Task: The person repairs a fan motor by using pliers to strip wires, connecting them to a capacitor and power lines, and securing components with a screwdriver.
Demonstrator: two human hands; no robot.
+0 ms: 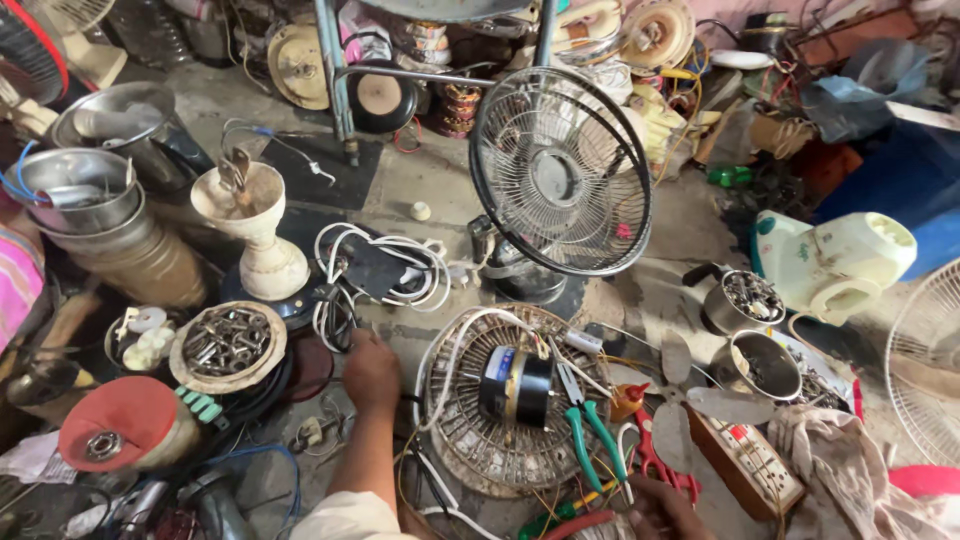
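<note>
My left hand [371,370] reaches forward over the cluttered floor, its fingers at a tangle of black and white cables [345,300]; whether it grips anything is hidden. My right hand [660,508] is low at the bottom edge, closed around a red-handled tool [588,522]. Between the hands lies a fan motor [516,385] on a round wire guard [478,440]. Green-handled pliers [590,420] and red-handled cutters [655,455] rest beside it. A grey fan blade [690,400] lies to the right.
An upright table fan with a wire cage [560,170] stands behind the motor. A shallow dish of metal parts [227,345], steel pots [90,185], a white pedestal base [255,225], small steel bowls [760,360], a white fan body [835,262] and a switch box [745,460] crowd the floor.
</note>
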